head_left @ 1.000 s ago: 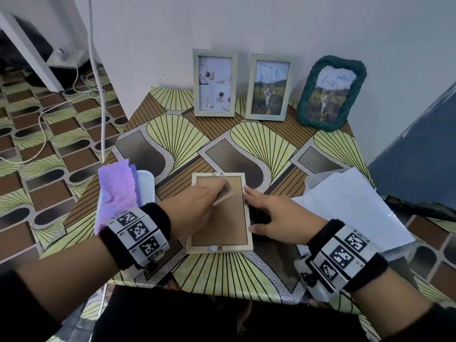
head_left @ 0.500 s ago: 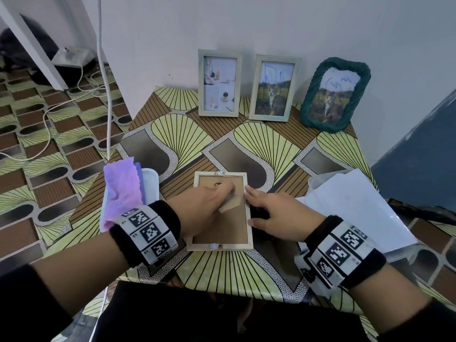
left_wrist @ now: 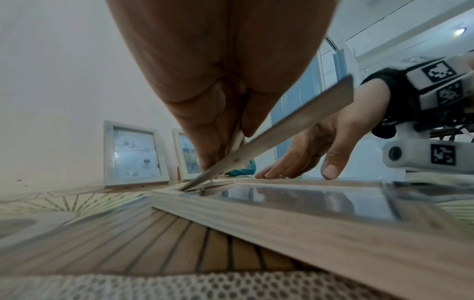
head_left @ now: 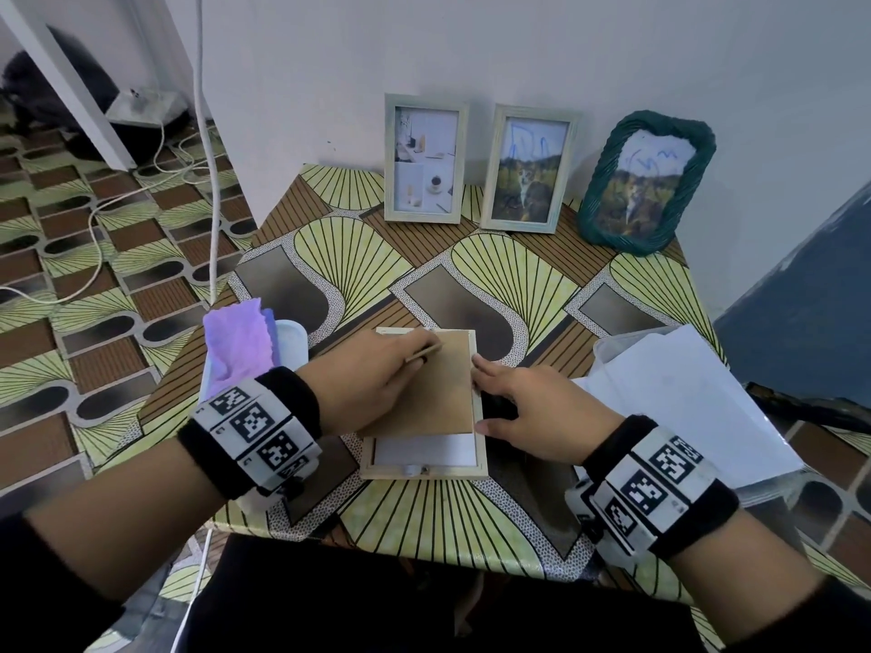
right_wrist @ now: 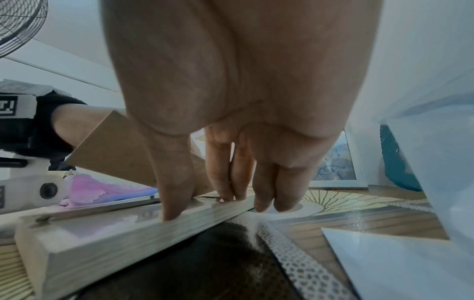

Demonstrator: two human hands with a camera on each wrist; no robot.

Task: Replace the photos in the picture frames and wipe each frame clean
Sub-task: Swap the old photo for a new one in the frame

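Note:
A pale wooden picture frame (head_left: 424, 472) lies face down on the patterned table (head_left: 424, 520). My left hand (head_left: 414, 358) pinches the little stand on the brown backing board (head_left: 438, 388) and holds the board tilted up, its far edge still in the frame. A white sheet (head_left: 424, 449) shows under the raised near end. In the left wrist view the board's edge (left_wrist: 282, 125) slants up from the frame (left_wrist: 282, 223). My right hand (head_left: 518, 402) lies with straight fingers (right_wrist: 174, 199) pressing on the frame's right rail (right_wrist: 128, 239).
Two pale frames (head_left: 425, 158) (head_left: 529, 169) and a green woven frame (head_left: 643, 181) lean on the wall at the back. A purple cloth (head_left: 240, 346) lies in a white tub (head_left: 292, 341) at left. White sheets (head_left: 683, 402) lie at right. Cables cross the floor at left.
The backing board lay flat in the frame; now its near end is lifted by my left hand, baring a white sheet. My right hand stays on the frame's right side.

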